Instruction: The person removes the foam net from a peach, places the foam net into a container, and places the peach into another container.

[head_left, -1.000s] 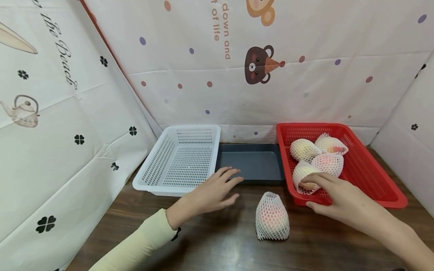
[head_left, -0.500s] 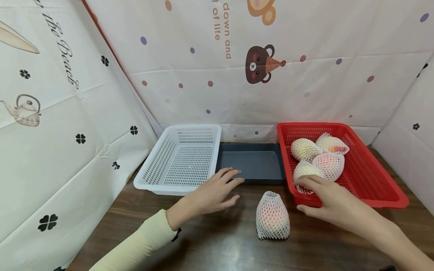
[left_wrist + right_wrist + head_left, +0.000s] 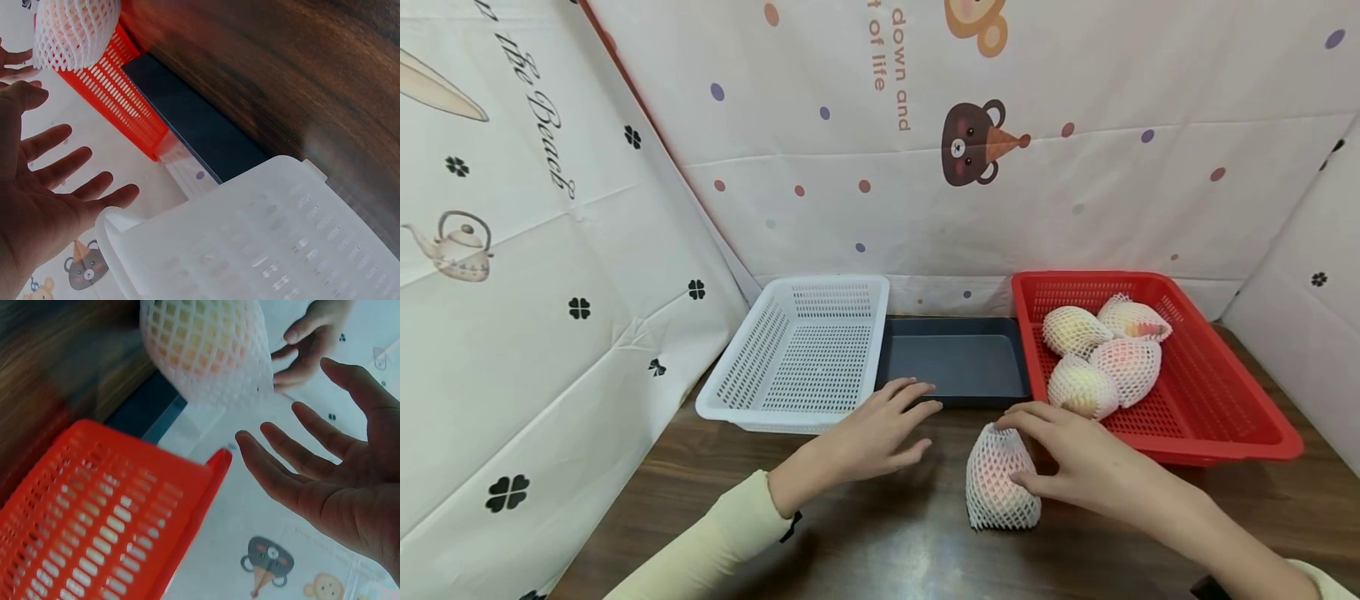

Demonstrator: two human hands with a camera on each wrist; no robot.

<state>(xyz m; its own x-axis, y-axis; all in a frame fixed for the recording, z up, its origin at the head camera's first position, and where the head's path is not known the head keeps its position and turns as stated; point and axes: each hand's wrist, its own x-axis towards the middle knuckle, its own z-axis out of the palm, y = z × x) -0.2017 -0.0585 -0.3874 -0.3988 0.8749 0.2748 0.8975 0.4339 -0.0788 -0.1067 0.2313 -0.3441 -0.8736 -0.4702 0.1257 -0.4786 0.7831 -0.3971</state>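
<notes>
A pinkish, rounded piece in a white foam net sleeve [image 3: 996, 487] stands upright on the brown table, its narrow end up; what is inside is mostly covered. My right hand [image 3: 1078, 454] is close to its right side, fingers loosely bent and thumb apart. In the right wrist view, a gap shows between those fingers [image 3: 275, 450] and the netting [image 3: 206, 350]. My left hand [image 3: 872, 433] hovers by the near right corner of the white basket [image 3: 775, 417], fingers spread and holding nothing. The left wrist view also shows that palm [image 3: 44, 212] bare.
A red basket [image 3: 1232, 446] at the right holds several similar netted pieces [image 3: 1127, 367], yellowish and pink. Between the baskets lies a shallow dark grey tray [image 3: 955, 367]. A printed white cloth [image 3: 820, 217] hangs behind and along both sides.
My right hand has moved left and toward me, from over the red basket's near corner to beside the netted piece on the table. My left hand has hardly moved.
</notes>
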